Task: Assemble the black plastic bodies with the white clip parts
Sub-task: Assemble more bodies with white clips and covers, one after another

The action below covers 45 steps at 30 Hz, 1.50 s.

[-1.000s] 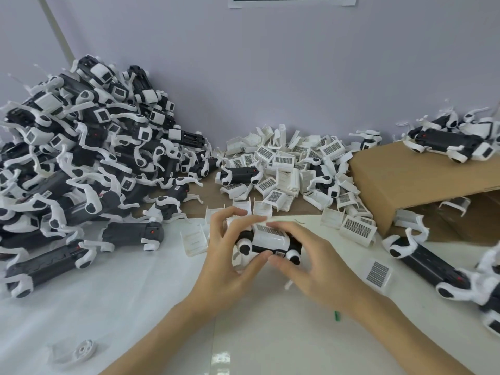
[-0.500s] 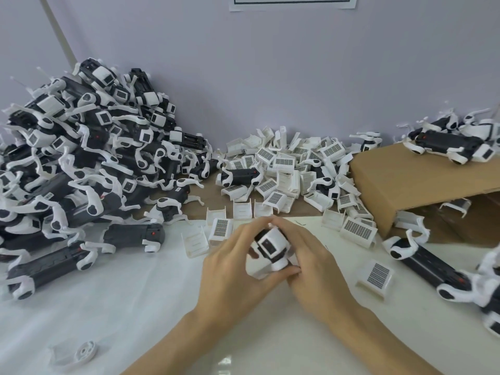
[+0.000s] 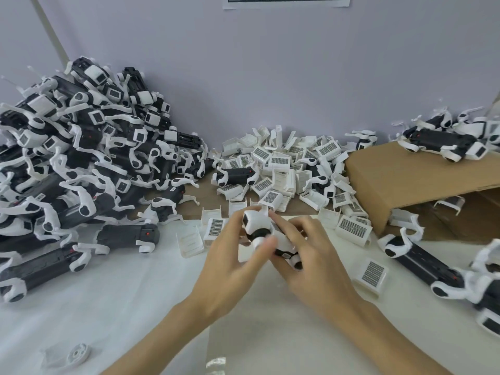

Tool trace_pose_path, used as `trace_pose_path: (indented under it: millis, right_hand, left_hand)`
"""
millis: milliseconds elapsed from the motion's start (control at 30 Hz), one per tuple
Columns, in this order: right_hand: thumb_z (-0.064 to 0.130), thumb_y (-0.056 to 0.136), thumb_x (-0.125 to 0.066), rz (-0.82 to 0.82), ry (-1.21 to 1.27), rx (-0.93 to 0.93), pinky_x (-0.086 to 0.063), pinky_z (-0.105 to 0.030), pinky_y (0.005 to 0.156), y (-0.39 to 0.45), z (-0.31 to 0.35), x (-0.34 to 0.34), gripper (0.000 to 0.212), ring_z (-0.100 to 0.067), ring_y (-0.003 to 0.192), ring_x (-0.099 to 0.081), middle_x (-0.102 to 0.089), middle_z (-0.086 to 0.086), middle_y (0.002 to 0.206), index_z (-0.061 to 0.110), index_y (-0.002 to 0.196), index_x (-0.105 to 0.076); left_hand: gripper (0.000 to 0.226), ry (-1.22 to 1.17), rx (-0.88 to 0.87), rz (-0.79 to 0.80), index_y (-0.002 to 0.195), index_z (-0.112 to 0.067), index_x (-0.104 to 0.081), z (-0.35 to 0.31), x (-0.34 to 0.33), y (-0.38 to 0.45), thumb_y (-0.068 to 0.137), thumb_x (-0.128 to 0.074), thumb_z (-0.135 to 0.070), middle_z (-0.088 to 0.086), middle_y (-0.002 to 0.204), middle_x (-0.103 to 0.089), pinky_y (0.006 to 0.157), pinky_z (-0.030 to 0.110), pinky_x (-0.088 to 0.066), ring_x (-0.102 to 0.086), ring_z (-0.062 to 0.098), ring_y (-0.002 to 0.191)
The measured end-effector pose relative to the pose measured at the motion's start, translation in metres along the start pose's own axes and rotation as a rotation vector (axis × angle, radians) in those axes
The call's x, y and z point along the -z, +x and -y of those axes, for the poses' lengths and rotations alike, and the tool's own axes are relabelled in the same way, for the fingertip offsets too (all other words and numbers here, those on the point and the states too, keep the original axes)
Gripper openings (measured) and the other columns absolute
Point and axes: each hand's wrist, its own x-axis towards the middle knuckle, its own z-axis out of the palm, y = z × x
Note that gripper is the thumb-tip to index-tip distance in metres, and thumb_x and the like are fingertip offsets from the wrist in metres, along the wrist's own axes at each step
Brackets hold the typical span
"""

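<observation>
We hold 1 black plastic body with a white clip part [image 3: 257, 226] above the white surface [image 3: 121, 307]. Since 1.0 s ago it has turned from lying crosswise to end-up, which suggests the clip is seated and being checked. Left hand [image 3: 232, 269] and right hand [image 3: 311, 258] fingers curl around it. Left pile of assembled units [image 3: 81, 163] and loose white clips [image 3: 273, 169]: too many to count. 1 cardboard box [image 3: 405, 185].

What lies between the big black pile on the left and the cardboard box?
In the head view, a heap of white clips lies between the pile and the box.
</observation>
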Motion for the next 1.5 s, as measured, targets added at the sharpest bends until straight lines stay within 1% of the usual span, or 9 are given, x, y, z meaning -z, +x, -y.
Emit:
trace_pose_path:
  millis: [167,333,667,767,900,1033,1167,1367,1500]
  right_hand:
    - [0.062,0.089,-0.067,0.221,0.347,-0.185,-0.047,-0.025,0.104,0.003,-0.002,0.007,0.072,-0.008,0.124,-0.057,-0.054,0.013,0.131,0.034,0.152,-0.049]
    - [0.045,0.089,-0.079,0.331,0.632,-0.387,-0.05,-0.043,0.108,0.005,-0.01,0.01,0.055,-0.011,0.111,-0.07,-0.074,0.011,0.114,0.035,0.139,-0.058]
    - [0.049,0.103,-0.055,0.25,0.001,0.161,-0.048,-0.028,0.102,0.006,-0.01,0.013,0.062,-0.014,0.119,-0.056,-0.053,0.002,0.133,0.032,0.16,-0.038]
    - [0.051,0.102,-0.057,0.243,-0.066,0.18,-0.049,-0.029,0.104,0.009,-0.013,0.021,0.062,-0.015,0.126,-0.056,-0.054,0.0,0.139,0.032,0.159,-0.041]
    - [0.045,0.1,-0.063,0.136,0.427,-0.202,-0.053,-0.022,0.095,0.019,-0.014,0.026,0.035,-0.011,0.109,-0.07,-0.072,0.01,0.122,0.033,0.133,-0.07]
    - [0.037,0.098,-0.065,-0.043,1.211,-0.828,-0.061,-0.038,0.085,0.067,-0.046,0.059,0.041,-0.032,0.097,-0.073,-0.073,-0.024,0.119,0.004,0.123,-0.071]
    - [0.025,0.101,-0.057,-0.328,1.835,-0.672,-0.041,-0.054,0.118,0.095,-0.08,0.107,0.05,-0.046,0.135,-0.053,-0.048,-0.041,0.145,0.007,0.146,-0.047]
    - [0.033,0.1,-0.059,-0.08,1.706,-0.876,-0.056,-0.05,0.1,0.051,-0.088,0.076,0.047,-0.039,0.127,-0.064,-0.064,-0.025,0.137,-0.002,0.13,-0.067]
    - [0.028,0.098,-0.059,-0.081,1.7,-1.013,-0.062,-0.041,0.083,0.023,-0.081,0.06,0.036,-0.026,0.102,-0.074,-0.071,-0.015,0.119,0.002,0.115,-0.077]
  left_hand:
    - [0.042,-0.239,0.121,-0.076,0.113,-0.024,-0.069,0.012,0.004,0.002,0.086,-0.072,-0.056,0.0,0.106,-0.076,0.092,0.025,-0.053,-0.073,0.015,0.104]
    - [0.041,-0.318,0.157,-0.026,0.113,-0.025,-0.069,0.021,0.015,0.005,0.085,-0.075,-0.054,0.011,0.11,-0.072,0.098,0.034,-0.052,-0.069,0.023,0.107]
    - [0.039,-0.305,0.133,-0.032,0.129,-0.025,-0.063,0.032,0.021,0.006,0.096,-0.071,-0.044,-0.021,0.101,-0.071,0.069,0.015,-0.051,-0.062,0.0,0.08]
    - [0.052,-0.222,0.11,0.02,0.143,-0.032,-0.053,0.035,0.021,0.005,0.096,-0.066,-0.051,-0.011,0.137,-0.067,0.09,0.028,-0.054,-0.065,0.011,0.114]
    - [0.062,-0.208,0.093,-0.102,0.147,-0.035,-0.049,0.034,0.016,0.001,0.092,-0.056,-0.063,-0.018,0.15,-0.056,0.11,0.033,-0.04,-0.053,-0.001,0.134]
    - [0.056,-0.184,0.173,-0.144,0.135,-0.033,-0.06,0.032,0.016,0.003,0.093,-0.051,-0.068,-0.024,0.135,-0.064,0.108,0.028,-0.041,-0.056,-0.001,0.132]
    - [0.033,-0.101,0.162,-0.157,0.118,-0.028,-0.07,0.031,0.014,0.003,0.1,-0.055,-0.052,-0.022,0.121,-0.069,0.093,0.016,-0.043,-0.061,-0.004,0.115]
    - [0.017,0.213,-0.01,-0.215,0.104,-0.027,-0.068,0.037,0.007,0.005,0.101,-0.055,-0.038,-0.017,0.108,-0.064,0.089,0.02,-0.045,-0.061,0.01,0.111]
    - [0.023,0.596,-0.143,-0.09,0.126,-0.022,-0.067,0.049,0.003,0.041,0.103,-0.066,-0.028,-0.007,0.131,-0.054,0.104,0.035,-0.044,-0.055,0.016,0.122]
